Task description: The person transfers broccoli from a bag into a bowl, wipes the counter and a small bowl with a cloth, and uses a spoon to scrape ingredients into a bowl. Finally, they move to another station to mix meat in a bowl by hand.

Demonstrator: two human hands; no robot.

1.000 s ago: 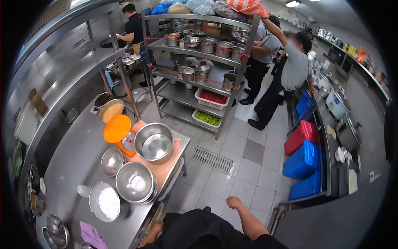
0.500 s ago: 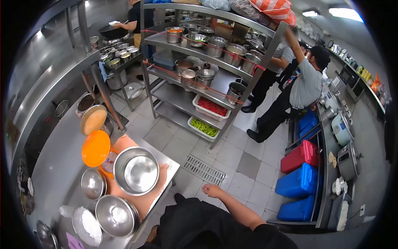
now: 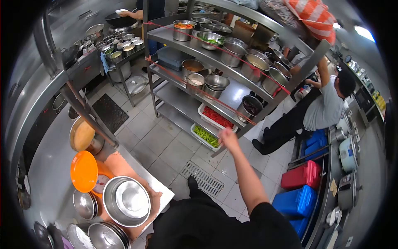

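Note:
My right hand (image 3: 228,137) is stretched out in front of me, its fingers smeared by motion. In the picture it lies over the edge of a white tray of green vegetables (image 3: 205,136), just below a white tray of red vegetables (image 3: 216,118) on the rack. I cannot tell whether it touches either. My left hand is out of sight. To the left, a large steel pot (image 3: 126,201) stands on the steel table (image 3: 165,195), beside an orange lid (image 3: 83,171) and stacked steel bowls (image 3: 85,204).
A steel rack (image 3: 178,110) with pots and red cords stands ahead. One person (image 3: 325,106) stands at the right, and another (image 3: 155,14) at the far stove. A floor drain (image 3: 202,179), a red bin (image 3: 300,175) and a blue bin (image 3: 294,201) are nearby.
My right arm has reached forward and up, from above the floor drain to in front of the lower trays. The view has shifted nearer the rack, and one foot shows further forward.

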